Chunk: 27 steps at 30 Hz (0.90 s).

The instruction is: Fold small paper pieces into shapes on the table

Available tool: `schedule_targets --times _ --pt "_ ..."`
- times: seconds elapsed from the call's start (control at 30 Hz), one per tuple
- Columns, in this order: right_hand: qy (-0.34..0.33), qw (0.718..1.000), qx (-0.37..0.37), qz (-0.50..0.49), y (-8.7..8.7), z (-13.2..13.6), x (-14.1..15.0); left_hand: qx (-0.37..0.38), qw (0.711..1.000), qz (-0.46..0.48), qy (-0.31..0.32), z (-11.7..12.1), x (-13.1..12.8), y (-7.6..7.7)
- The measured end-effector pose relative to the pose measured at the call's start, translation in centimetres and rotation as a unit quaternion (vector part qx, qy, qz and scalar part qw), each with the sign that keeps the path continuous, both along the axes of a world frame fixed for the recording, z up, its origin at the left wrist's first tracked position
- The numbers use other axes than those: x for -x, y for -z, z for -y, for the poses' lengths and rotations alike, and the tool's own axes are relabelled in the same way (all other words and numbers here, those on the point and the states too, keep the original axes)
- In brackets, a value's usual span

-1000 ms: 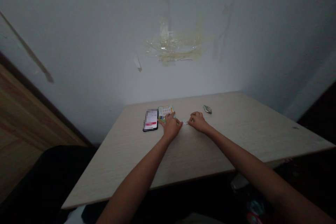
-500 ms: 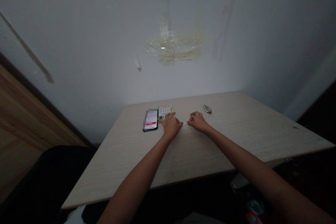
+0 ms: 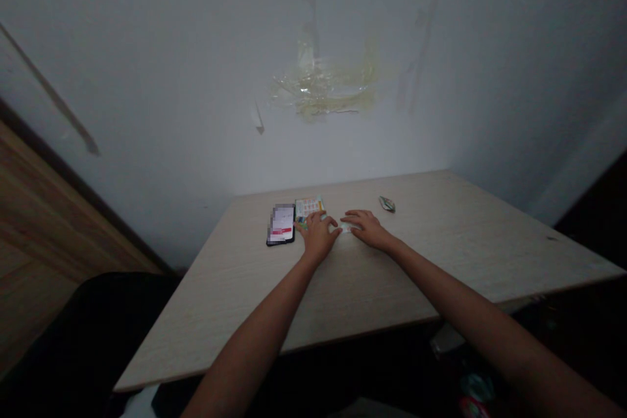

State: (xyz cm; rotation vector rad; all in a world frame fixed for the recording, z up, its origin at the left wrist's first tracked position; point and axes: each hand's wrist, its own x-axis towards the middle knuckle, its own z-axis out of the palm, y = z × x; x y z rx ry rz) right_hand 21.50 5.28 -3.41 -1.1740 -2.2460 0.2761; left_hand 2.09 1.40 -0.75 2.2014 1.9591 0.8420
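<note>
A small pale piece (image 3: 345,228), which looks like paper, lies on the table between my two hands. My left hand (image 3: 318,236) rests just left of it, fingers spread and curved, thumb tip near the piece's left end. Part of that hand covers a colourful printed sheet or booklet (image 3: 309,206). On the right side, my right hand (image 3: 369,230) is stretched out low over the table, fingers extended and apart, partly over the piece's right end. Whether either hand touches the piece is too small to tell.
A phone (image 3: 281,225) with a lit screen lies left of the printed sheet. A small folded packet (image 3: 386,204) sits at the back right of the wooden table (image 3: 235,300). Behind stands a wall (image 3: 196,78) with old clear tape on it.
My right hand's fingers have opened out from a pinch on the pale piece and stretched forward to the left. My left hand's fingers have loosened and spread slightly, staying in place.
</note>
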Motion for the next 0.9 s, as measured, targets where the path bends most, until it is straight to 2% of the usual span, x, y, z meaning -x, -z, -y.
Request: schedule_targets --times 0.1,0.17,0.37,0.7,0.9 --pt "-0.062 0.996 0.014 -0.056 -0.05 -0.23 -0.27 0.004 1.0 0.0 -0.002 0.13 -0.01 -0.23" --pt "-0.072 0.994 0.026 -0.078 -0.12 -0.29 -0.47 -0.004 1.0 -0.004 -0.003 0.12 0.0 -0.26" --pt "-0.109 0.993 0.013 -0.049 -0.36 -0.18 -0.8 -0.023 0.999 -0.02 -0.017 0.02 0.18 -0.14" --pt "-0.069 0.996 -0.046 -0.02 -0.89 0.44 -0.28 -0.028 0.999 -0.026 0.013 0.43 0.2 -0.62" --pt "-0.074 0.995 -0.052 -0.038 -0.72 0.53 -0.15 -0.004 0.999 -0.026 0.03 0.65 0.51 -0.41"
